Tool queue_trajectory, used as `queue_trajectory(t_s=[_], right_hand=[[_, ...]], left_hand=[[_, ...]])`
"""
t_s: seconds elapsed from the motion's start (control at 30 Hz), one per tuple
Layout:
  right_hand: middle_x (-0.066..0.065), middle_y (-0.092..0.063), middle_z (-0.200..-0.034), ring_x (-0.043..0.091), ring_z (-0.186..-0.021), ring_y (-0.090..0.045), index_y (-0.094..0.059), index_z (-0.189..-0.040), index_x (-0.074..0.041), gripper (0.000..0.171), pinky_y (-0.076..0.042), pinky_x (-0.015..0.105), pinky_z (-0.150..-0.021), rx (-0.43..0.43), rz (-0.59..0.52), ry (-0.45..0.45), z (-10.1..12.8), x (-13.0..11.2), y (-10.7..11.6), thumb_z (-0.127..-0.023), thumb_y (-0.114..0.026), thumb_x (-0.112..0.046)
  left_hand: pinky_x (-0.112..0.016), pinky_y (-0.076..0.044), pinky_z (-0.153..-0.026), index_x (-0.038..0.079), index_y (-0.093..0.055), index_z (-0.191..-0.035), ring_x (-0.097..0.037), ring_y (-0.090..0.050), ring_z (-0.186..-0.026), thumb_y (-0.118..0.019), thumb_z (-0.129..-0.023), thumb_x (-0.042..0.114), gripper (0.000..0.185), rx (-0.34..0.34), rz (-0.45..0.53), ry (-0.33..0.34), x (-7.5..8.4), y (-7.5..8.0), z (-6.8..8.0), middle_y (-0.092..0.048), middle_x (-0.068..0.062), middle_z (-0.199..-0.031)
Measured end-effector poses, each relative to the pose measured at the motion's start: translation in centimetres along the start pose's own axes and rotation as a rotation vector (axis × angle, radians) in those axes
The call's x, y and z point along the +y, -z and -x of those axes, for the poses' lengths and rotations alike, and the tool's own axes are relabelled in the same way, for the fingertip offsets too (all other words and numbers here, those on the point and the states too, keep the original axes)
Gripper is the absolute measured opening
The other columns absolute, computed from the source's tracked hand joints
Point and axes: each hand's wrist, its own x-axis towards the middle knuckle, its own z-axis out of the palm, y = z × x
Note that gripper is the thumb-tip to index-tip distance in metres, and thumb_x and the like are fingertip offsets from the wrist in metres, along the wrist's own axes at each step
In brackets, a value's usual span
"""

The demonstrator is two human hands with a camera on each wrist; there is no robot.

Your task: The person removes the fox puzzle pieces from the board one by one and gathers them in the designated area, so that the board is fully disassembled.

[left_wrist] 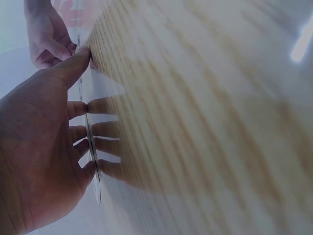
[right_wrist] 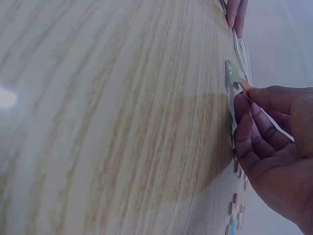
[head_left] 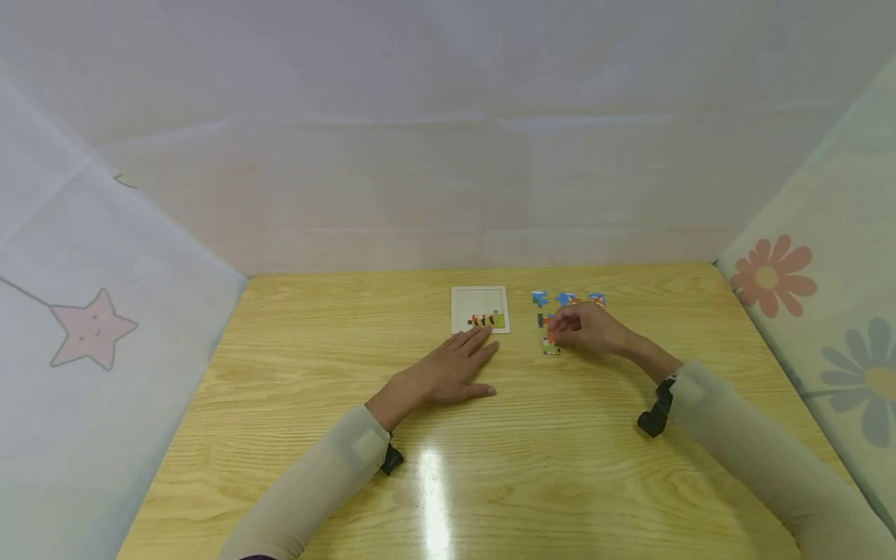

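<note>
A small white puzzle tray lies near the back of the table, with joined pieces along its near right side showing green and dark stripes. My left hand rests with straight, spread fingers at the tray's near edge; the left wrist view has those fingers along a thin board. Right of the tray, my right hand pinches a green and orange puzzle piece between thumb and fingertips. In the head view this piece is tilted toward me and partly hidden by the fingers.
Several loose puzzle pieces with blue and orange parts lie in a row behind my right hand. Another piece sits just left of its fingers. Pale fabric walls stand around the wooden table.
</note>
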Motion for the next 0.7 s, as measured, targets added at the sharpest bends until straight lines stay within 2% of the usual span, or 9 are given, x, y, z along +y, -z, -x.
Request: queue_trajectory(t_s=[0.33, 0.7], right_hand=[[0.014, -0.075, -0.108, 0.024, -0.094, -0.072, -0.075, -0.11, -0.001, 0.011, -0.058, 0.024, -0.082, -0.001, 0.054, 0.018, 0.03, -0.25, -0.27, -0.099, -0.074, -0.004], [0.006, -0.075, -0.097, 0.017, -0.082, -0.069, -0.076, -0.105, -0.002, 0.008, -0.056, 0.026, -0.072, 0.033, 0.128, -0.004, 0.09, -0.85, -0.56, -0.097, -0.075, -0.002]], left_hand=[[-0.049, -0.015, -0.133, 0.015, -0.017, -0.172, -0.03, -0.006, -0.165, -0.047, -0.108, 0.063, 0.085, 0.009, -0.014, -0.002, -0.11, -0.12, -0.07, -0.002, -0.012, -0.179], [-0.049, -0.015, -0.132, 0.013, -0.018, -0.171, -0.03, -0.005, -0.165, -0.049, -0.108, 0.061, 0.085, 0.013, -0.002, -0.007, -0.06, -0.07, -0.05, -0.002, -0.013, -0.179]])
